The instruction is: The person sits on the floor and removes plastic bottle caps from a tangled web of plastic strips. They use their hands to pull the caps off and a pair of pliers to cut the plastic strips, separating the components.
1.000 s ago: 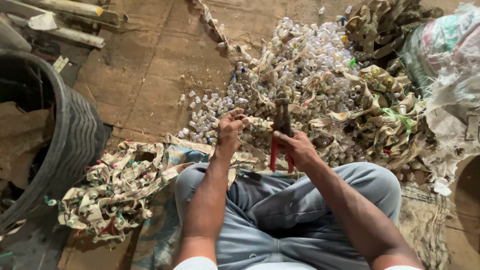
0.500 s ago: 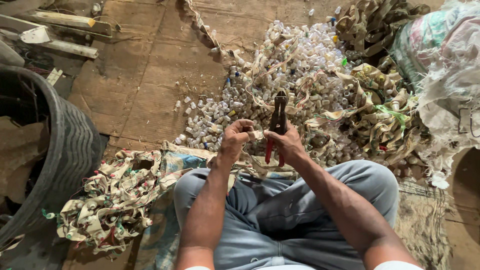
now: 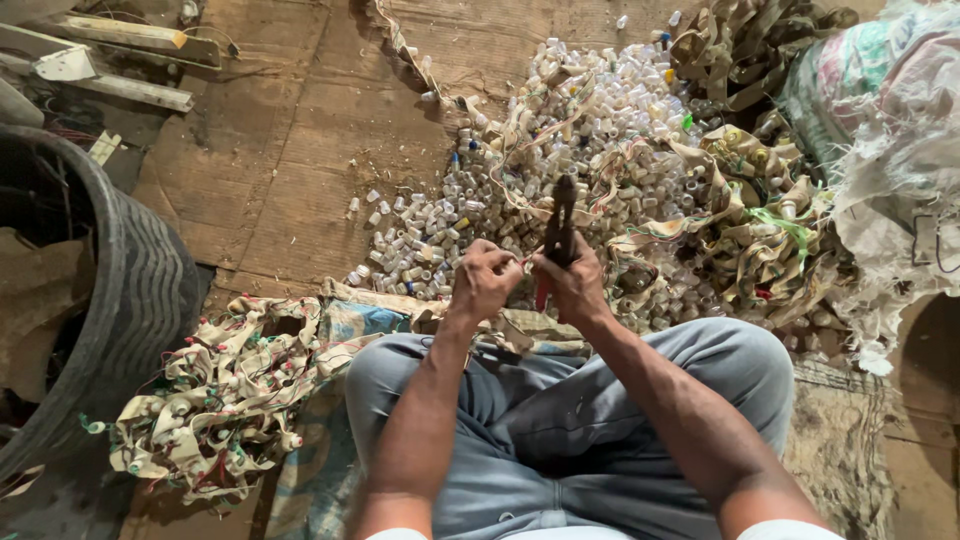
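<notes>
While the right hand (image 3: pixel 578 285) has stayed clenched round the red-handled pliers (image 3: pixel 558 235), the left hand (image 3: pixel 482 283) has drawn closer, pinching a thin strip (image 3: pixel 527 260) above the small white caps (image 3: pixel 600 130); cutting seems under way.

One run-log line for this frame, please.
right hand: grips red-handled pliers, upright | left hand: pinches small piece at pliers | ahead: pile of small white caps | left: tangled strip bundle, black tub
</notes>
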